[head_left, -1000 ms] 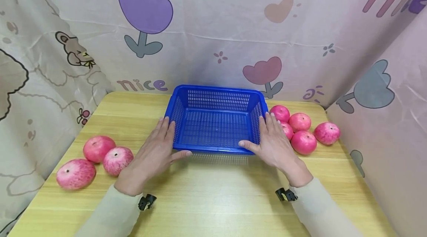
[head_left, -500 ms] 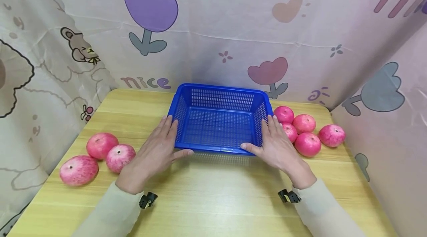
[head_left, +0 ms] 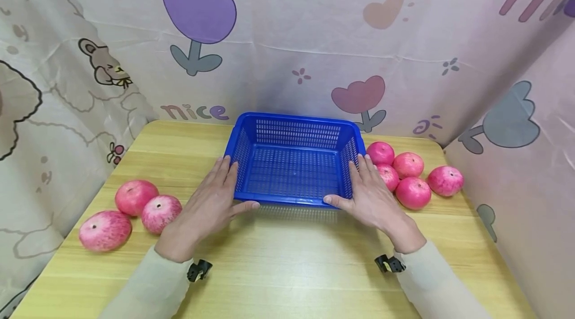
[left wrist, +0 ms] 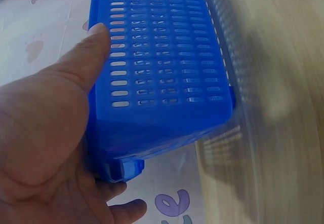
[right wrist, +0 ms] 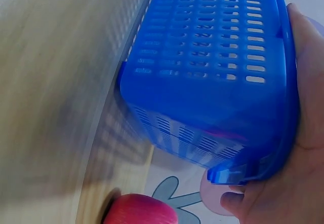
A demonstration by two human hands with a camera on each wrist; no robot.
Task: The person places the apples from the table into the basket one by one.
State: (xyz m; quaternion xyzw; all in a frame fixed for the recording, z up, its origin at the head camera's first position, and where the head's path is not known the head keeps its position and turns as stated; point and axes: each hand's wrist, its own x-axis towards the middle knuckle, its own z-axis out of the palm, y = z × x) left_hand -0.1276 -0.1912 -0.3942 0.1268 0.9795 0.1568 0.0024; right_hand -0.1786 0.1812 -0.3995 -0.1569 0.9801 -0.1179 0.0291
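Note:
A blue plastic basket (head_left: 294,171) with slotted walls and nothing in it stands upright at the back of the table. My left hand (head_left: 210,201) rests on its front left corner, fingers straight along the left rim and thumb by the front edge. At the opposite front corner my right hand (head_left: 370,194) touches the right rim in the same way, its thumb on the front rim. Both wrist views show the palms against the rim and the basket's slotted front wall (left wrist: 157,46). Some fingertips are hidden behind the basket there.
Three pink apples (head_left: 104,230) lie on the wooden table (head_left: 287,269) left of my left hand. Several more pink apples (head_left: 413,192) sit close to the basket's right side, one partly hidden by my right hand. A patterned cloth (head_left: 278,14) hangs behind and at both sides.
Both hands stay on the basket in the same pose, and the apples lie as before. Only the head view has shifted slightly.

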